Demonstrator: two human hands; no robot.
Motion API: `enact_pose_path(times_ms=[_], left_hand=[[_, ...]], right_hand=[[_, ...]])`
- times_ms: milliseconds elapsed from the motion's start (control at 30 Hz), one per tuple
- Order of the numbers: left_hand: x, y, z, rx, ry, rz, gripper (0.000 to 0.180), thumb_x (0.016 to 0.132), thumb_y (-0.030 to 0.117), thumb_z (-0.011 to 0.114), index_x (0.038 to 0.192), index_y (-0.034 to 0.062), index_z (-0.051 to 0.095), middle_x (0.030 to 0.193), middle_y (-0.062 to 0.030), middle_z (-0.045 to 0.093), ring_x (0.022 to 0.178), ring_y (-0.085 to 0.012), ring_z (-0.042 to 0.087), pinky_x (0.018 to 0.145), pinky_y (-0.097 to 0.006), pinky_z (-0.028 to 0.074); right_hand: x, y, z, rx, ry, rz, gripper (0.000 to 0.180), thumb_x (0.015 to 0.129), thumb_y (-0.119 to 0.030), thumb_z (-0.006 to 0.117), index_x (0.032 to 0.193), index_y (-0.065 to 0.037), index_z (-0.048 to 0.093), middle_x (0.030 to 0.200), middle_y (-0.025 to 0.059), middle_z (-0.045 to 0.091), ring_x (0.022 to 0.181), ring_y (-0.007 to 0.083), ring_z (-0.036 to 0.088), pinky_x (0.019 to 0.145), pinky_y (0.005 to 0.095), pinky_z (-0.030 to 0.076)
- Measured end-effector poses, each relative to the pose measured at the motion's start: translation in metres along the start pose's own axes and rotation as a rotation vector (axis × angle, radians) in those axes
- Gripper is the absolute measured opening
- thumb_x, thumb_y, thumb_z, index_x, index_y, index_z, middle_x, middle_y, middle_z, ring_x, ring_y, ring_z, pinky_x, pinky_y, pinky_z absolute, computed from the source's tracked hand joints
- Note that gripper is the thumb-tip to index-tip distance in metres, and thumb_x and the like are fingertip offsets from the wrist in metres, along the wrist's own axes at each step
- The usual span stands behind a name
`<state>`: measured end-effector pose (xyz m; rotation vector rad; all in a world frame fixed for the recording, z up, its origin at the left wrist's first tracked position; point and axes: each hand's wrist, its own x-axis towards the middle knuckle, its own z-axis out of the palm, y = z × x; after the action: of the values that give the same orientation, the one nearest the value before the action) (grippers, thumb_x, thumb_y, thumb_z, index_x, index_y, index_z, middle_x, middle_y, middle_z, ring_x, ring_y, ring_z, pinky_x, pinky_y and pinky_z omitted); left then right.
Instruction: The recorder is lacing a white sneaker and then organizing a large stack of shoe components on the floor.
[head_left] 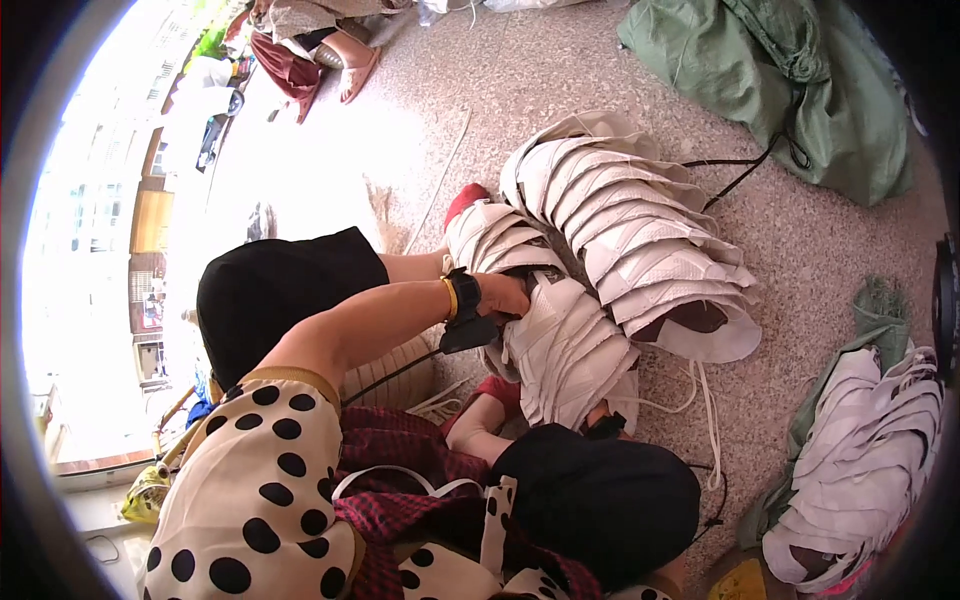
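Between my feet lies a row of nested white pieces point(565, 340) that look like shoe uppers, split by a gap partway along. At that gap, the curled fingers of my left hand point(507, 293) grip the edge of the row; the fingertips are hidden inside it. A black band and a dark box-shaped device point(468, 333) sit at that wrist. My right hand point(598, 412) is at the row's near end beside my knee, mostly covered, so its fingers do not show. A longer nested row of the same white pieces point(630, 230) lies just to the right.
A green sack point(770, 90) with a black cord rests at the far right. Another bundle of white pieces point(850, 470) lies on green cloth at the near right. Loose white cord point(712, 420) trails over the speckled floor point(440, 90). Another person's sandalled foot point(358, 80) is at the far left.
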<state>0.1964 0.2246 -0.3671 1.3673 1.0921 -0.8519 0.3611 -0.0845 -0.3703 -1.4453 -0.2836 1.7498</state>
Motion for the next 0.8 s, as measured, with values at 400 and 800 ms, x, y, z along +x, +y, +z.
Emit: enact_pose_path(times_ms=[400,800], left_hand=[[-0.077,0.061,0.037,0.343,0.575,0.044,0.035,0.070,0.012,0.056,0.097,-0.0093,0.065,0.095,-0.0305,0.064,0.093,-0.0409,0.065,0.078,-0.044,0.052],[-0.131,0.067,0.063,0.818,0.694,0.437,0.038,0.074,0.000,0.053,0.112,0.0023,0.058,0.090,-0.0244,0.064,0.090,-0.0408,0.062,0.074,-0.047,0.049]], right_hand=[[-0.001,-0.006,0.008,0.013,0.000,-0.049,0.031,0.093,-0.022,0.053,0.109,0.002,0.064,0.099,0.0083,0.066,0.089,0.0166,0.062,0.077,0.0305,0.049],[-0.016,-0.025,0.025,0.086,-0.046,-0.093,0.031,0.092,-0.021,0.053,0.109,0.002,0.064,0.100,0.0089,0.067,0.090,0.0171,0.062,0.078,0.0305,0.049]])
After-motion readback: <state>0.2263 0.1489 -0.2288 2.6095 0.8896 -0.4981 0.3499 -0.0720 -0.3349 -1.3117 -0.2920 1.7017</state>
